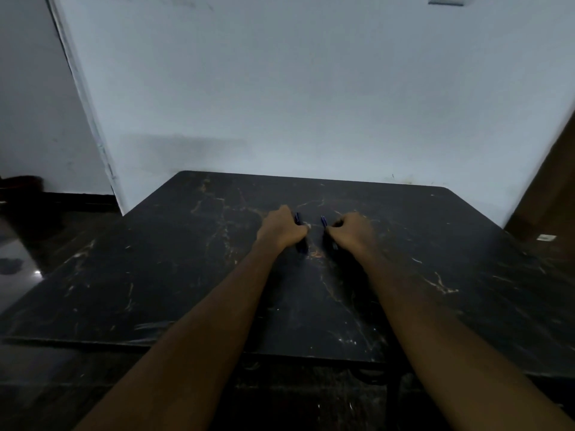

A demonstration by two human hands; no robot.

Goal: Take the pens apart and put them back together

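A pale wall (311,88) fills the upper frame and meets the table's far edge. The dark, veined table (155,259) spans the lower half. Its near edge crosses under both forearms, and its left edge runs beside a glossy floor (25,269). A brown panel (547,188) stands at the right edge. At mid-frame the left hand (281,230) curls round the left pen (297,218), and the right hand (351,231) round the right pen (323,220). The pens are near each other but apart. Tabletop stretches wide on either side.

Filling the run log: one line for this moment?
left hand grips left pen | right hand grips right pen | both over table
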